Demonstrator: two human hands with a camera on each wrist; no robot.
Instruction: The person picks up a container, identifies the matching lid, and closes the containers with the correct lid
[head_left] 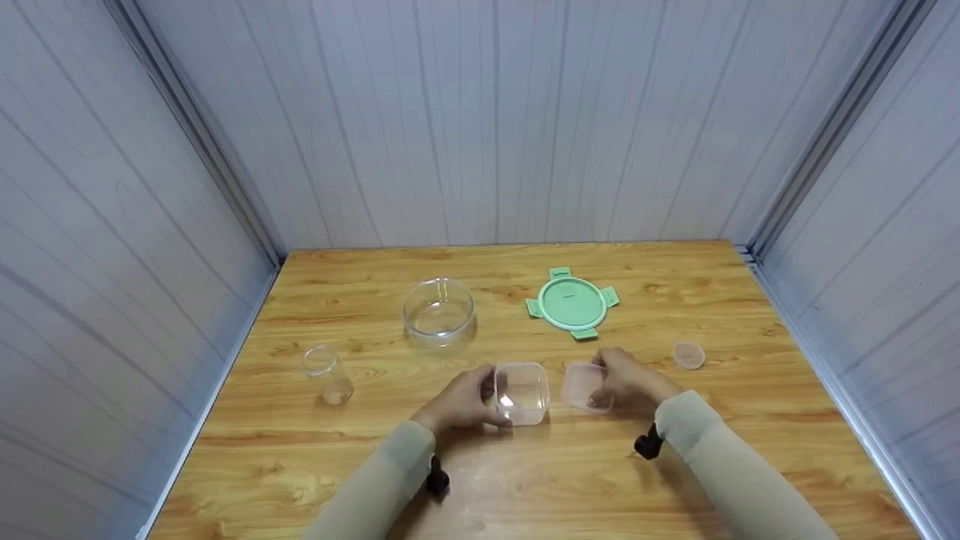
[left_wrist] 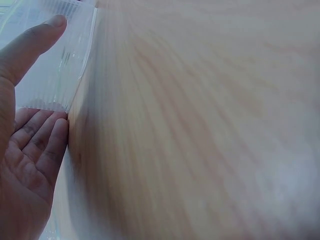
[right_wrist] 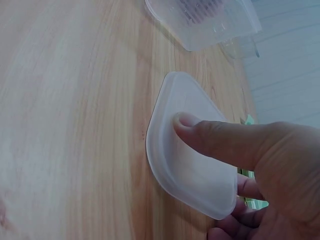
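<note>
Head view: wooden table [head_left: 247, 465]. Left hand [head_left: 461, 401] grips the clear square container [head_left: 523, 397] from its left, thumb at the near side, fingers round the far side. Right hand [head_left: 630, 376] at the frosted square lid [head_left: 579, 386], which lies just right of the container, not on it. Beyond: glass bowl [head_left: 439, 331], green clip lid [head_left: 572, 303]. Clear jar [head_left: 330, 379] off left; small round disc [head_left: 688, 355] to the right.

Left wrist: thumb along the container's wall, the other fingers close together at another side; container between them.

Right wrist: lid pinched, thumb on its upper face, fingers at the opposite edge. Whether the lid quite touches the table is hard to judge from this angle.

Step in hand, by my reading: container and lid handled as a pair, apart. Next move would seem to call for a steady container and a level, lightly held lid.
</note>
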